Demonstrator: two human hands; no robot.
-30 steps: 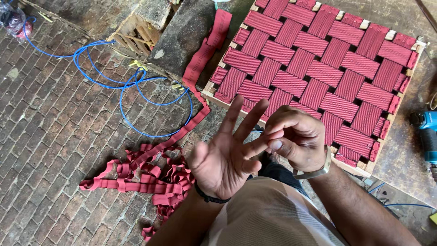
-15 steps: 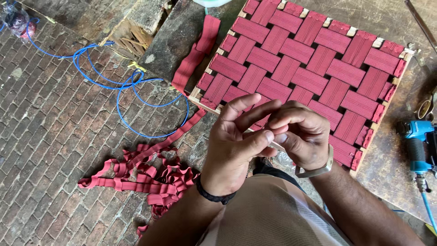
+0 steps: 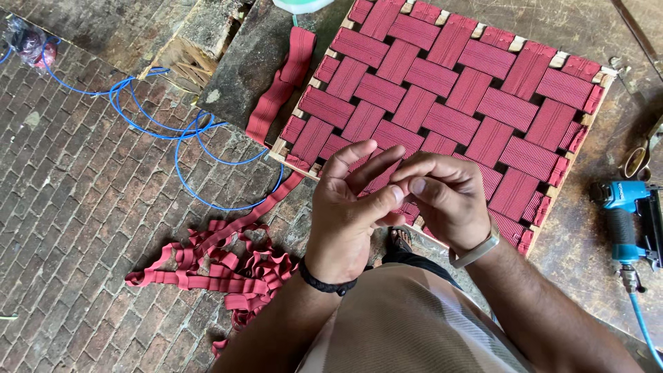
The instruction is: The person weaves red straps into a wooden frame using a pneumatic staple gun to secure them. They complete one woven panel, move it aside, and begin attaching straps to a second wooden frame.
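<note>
I look down and see both hands held together in the air, close to my body. My left hand (image 3: 349, 214) has its fingers spread loose and half open, and its thumb presses toward my right hand (image 3: 445, 197). My right hand is curled, with its fingertips pinched shut. It may be pinching something very small, but I cannot tell what, because it is hidden.

Just past my hands, on the far side, lies the wooden frame (image 3: 290, 141) with woven red webbing (image 3: 449, 97) stretched over it. A loose red strap (image 3: 280, 90) runs off its left edge down to a tangled pile of strap (image 3: 228, 269) on the brick floor (image 3: 76, 207), near left. A blue hose (image 3: 173, 131) loops over the bricks beside it. A blue air stapler (image 3: 625, 221) lies on the right.

I think a tiny thing could slip from my fingers and drop into the gaps between the bricks. My foot could also catch the tangled strap or the hose, and that could pull the frame.
</note>
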